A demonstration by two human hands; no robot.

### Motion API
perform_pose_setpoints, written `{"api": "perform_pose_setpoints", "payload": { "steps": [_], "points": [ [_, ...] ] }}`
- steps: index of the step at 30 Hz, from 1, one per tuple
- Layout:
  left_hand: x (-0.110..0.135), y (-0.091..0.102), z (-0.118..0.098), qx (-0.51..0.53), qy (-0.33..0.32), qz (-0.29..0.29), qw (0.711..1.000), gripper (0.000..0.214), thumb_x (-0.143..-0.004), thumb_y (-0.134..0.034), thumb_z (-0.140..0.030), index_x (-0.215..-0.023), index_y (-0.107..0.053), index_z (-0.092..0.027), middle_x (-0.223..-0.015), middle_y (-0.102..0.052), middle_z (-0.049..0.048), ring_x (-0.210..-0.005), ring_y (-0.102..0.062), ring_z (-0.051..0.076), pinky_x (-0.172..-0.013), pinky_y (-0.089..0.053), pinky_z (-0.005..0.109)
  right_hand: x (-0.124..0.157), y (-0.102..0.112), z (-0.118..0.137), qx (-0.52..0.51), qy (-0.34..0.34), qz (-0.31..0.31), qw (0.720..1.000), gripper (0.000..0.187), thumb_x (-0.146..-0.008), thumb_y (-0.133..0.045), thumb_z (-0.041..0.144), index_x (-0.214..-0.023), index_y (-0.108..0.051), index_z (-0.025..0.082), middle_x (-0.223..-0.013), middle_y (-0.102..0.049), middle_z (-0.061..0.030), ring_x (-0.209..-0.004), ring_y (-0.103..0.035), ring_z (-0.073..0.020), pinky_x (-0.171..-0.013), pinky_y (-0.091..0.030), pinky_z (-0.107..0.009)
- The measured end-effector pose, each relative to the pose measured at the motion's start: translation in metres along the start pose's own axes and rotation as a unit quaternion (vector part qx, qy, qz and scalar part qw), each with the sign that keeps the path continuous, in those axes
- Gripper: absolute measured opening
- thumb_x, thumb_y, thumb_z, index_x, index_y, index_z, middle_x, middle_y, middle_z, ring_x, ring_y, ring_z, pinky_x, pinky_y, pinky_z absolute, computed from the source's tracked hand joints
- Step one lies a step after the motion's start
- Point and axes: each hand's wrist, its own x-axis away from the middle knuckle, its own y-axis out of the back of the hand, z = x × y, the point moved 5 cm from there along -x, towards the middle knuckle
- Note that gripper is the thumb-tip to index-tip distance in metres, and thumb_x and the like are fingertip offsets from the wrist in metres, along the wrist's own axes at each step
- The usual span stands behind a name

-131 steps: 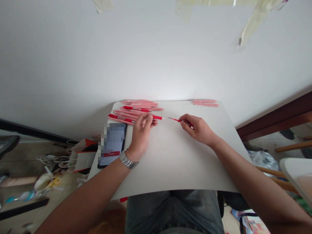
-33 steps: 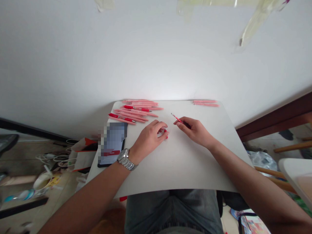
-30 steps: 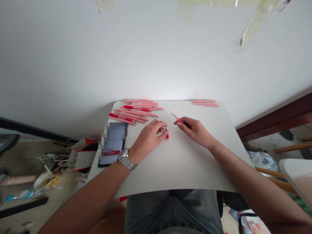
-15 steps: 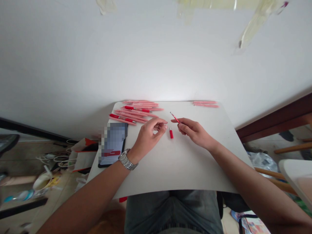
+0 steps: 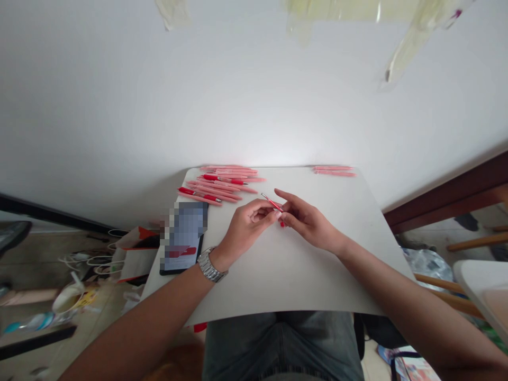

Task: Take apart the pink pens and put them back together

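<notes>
My right hand (image 5: 307, 219) pinches a thin red pen refill (image 5: 271, 201) between thumb and fingers, its index finger stretched out above. The refill slants up to the left, silvery end highest. My left hand (image 5: 254, 219) is closed, thumb and index fingertips pressed together against the refill's lower end. A small pale bit shows at those fingertips, too small to name. Just under the meeting fingertips, a red pen part (image 5: 282, 224) lies on the white table (image 5: 286, 275), mostly covered by my hands.
Many pink pens (image 5: 222, 185) and a couple of red pens (image 5: 200, 194) lie at the back left. A phone (image 5: 182, 238) rests on the left edge. Several pink pens (image 5: 334, 171) lie at the back right, near the wall (image 5: 254, 95).
My right hand has moved left and slightly down with the refill, and my left hand has shifted right. Their fingertips now meet, covering most of the red pen part.
</notes>
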Motion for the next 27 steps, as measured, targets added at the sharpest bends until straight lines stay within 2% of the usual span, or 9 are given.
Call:
{"api": "perform_pose_setpoints", "payload": {
  "steps": [6,12,17,20,27],
  "points": [
    [0.000,0.000,0.000,0.010,0.002,0.005,1.000,0.021,-0.095,-0.078,-0.033,-0.106,-0.076,-0.015,-0.099,-0.078,0.0077,-0.093,-0.075,0.019,-0.087,-0.062,0.031,-0.001,0.000,0.001,-0.024,-0.004,-0.007,1.000,0.056,-0.104,-0.063,0.040,-0.157,-0.047,0.027,-0.097,-0.068,-0.0037,-0.085,-0.064,-0.0178,-0.081,-0.055,-0.035],
    [0.000,0.000,-0.001,0.017,-0.012,0.003,1.000,0.019,-0.096,-0.076,-0.032,-0.105,-0.075,-0.015,-0.099,-0.077,0.0072,-0.091,-0.075,0.018,-0.086,-0.061,0.030,0.000,0.001,0.003,-0.048,-0.008,0.000,0.999,0.056,-0.101,-0.069,0.039,-0.152,-0.050,0.027,-0.102,-0.073,-0.0050,-0.091,-0.068,-0.0194,-0.085,-0.057,-0.038],
    [-0.001,0.003,-0.007,-0.025,-0.036,0.000,0.999,0.015,-0.099,-0.072,-0.031,-0.103,-0.073,-0.016,-0.104,-0.073,0.0071,-0.099,-0.072,0.018,-0.092,-0.059,0.029,-0.003,0.007,0.007,-0.066,0.002,-0.018,0.998,0.052,-0.097,-0.075,0.042,-0.144,-0.058,0.027,-0.107,-0.071,-0.0054,-0.089,-0.068,-0.0177,-0.081,-0.059,-0.036],
    [0.001,0.000,-0.008,-0.040,-0.028,0.026,0.998,0.015,-0.101,-0.068,-0.031,-0.103,-0.070,-0.017,-0.099,-0.073,0.0055,-0.096,-0.072,0.017,-0.089,-0.059,0.029,-0.004,0.012,0.012,-0.067,0.002,-0.051,0.996,0.041,-0.098,-0.074,0.044,-0.133,-0.066,0.025,-0.103,-0.068,-0.0047,-0.092,-0.068,-0.0185,-0.085,-0.059,-0.036],
    [0.008,-0.006,-0.014,-0.139,-0.027,0.055,0.988,0.012,-0.103,-0.065,-0.029,-0.102,-0.071,-0.019,-0.095,-0.075,0.0038,-0.088,-0.072,0.015,-0.085,-0.058,0.027,-0.003,0.016,0.020,-0.092,-0.004,-0.078,0.993,0.031,-0.097,-0.075,0.047,-0.119,-0.073,0.025,-0.093,-0.069,-0.0032,-0.079,-0.064,-0.0163,-0.073,-0.058,-0.033]
  ]
}}
